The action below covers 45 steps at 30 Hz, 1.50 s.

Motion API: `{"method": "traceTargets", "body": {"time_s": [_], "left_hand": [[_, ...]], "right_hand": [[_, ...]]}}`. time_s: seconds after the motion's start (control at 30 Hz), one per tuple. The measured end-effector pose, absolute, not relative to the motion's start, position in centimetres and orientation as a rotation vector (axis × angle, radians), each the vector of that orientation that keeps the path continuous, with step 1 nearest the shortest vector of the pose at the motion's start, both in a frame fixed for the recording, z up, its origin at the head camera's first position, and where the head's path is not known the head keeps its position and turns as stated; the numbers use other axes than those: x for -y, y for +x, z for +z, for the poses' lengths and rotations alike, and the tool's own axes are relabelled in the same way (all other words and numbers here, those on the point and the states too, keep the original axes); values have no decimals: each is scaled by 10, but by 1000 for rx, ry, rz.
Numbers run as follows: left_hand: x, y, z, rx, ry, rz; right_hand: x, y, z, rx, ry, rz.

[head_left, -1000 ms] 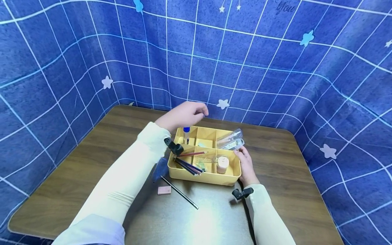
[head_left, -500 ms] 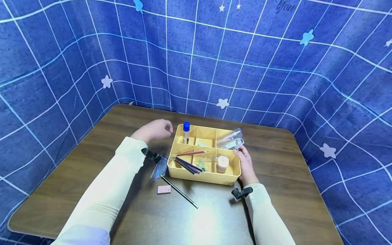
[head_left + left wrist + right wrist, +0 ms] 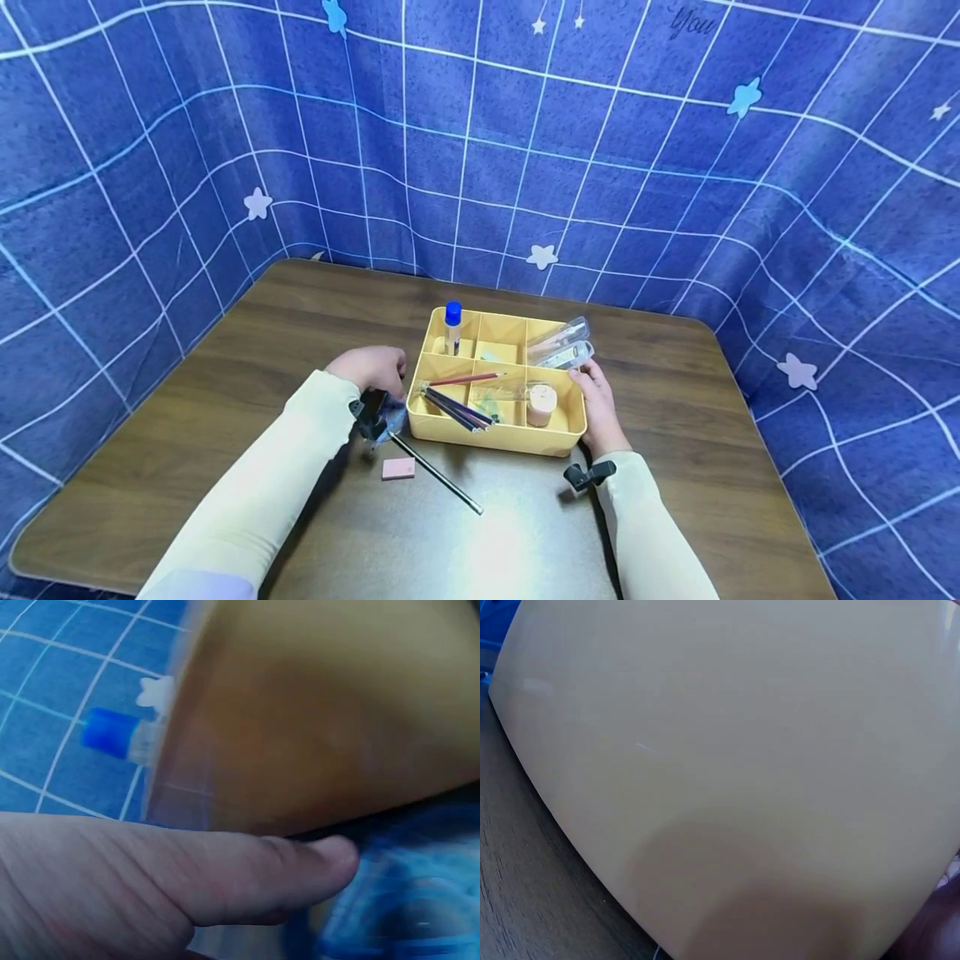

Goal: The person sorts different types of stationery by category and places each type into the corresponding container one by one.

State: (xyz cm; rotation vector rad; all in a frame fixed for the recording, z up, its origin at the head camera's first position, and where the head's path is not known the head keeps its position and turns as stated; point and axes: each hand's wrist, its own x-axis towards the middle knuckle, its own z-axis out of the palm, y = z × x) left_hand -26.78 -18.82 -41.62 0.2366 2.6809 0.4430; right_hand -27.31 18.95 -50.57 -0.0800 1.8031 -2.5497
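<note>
A yellow compartment tray [image 3: 491, 442] stands mid-table, and my right hand [image 3: 602, 412] grips its right side, thumb at the rim. Its yellow wall [image 3: 727, 735] fills the right wrist view. Beside the tray's left end, my left hand [image 3: 371, 369] hovers low with its fingers pointing down. Below it lies a crumpled clear-blue item [image 3: 392, 415], partly hidden by the wrist camera. In the left wrist view, the thumb [image 3: 262, 874] stretches straight between the tray wall and this blue transparent item [image 3: 412, 907]; whether they touch cannot be told.
Inside the tray are a blue-capped glue stick [image 3: 452, 329], several pencils [image 3: 457, 408], a red pencil [image 3: 465, 379], a pale pink round container [image 3: 542, 404] and clear plastic cases [image 3: 566, 350]. In front lie a pink eraser [image 3: 398, 468] and a dark pencil [image 3: 438, 475].
My left hand has come from above the tray's back, out to the left, then down toward the blue transparent item. The right hand has stayed on the tray.
</note>
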Motion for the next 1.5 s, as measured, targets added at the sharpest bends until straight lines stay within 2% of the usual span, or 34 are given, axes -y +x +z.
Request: {"method": "traceTargets", "body": {"time_s": [0.3, 0.7, 1.1, 1.23, 1.5], "left_hand": [[175, -257, -430, -2780, 213, 361], [183, -267, -435, -2752, 233, 448], [207, -284, -450, -2652, 316, 761], [210, -286, -433, -2688, 308, 818], [205, -285, -372, -2838, 266, 789]], "right_hand": [[-192, -273, -505, -1806, -40, -2520], [-189, -273, -505, -1776, -89, -2559], [-189, -272, -506, -1798, -74, -2527], [-189, -271, -506, -1796, -77, -2528], [-189, -272, -505, -1793, -85, -2556]]}}
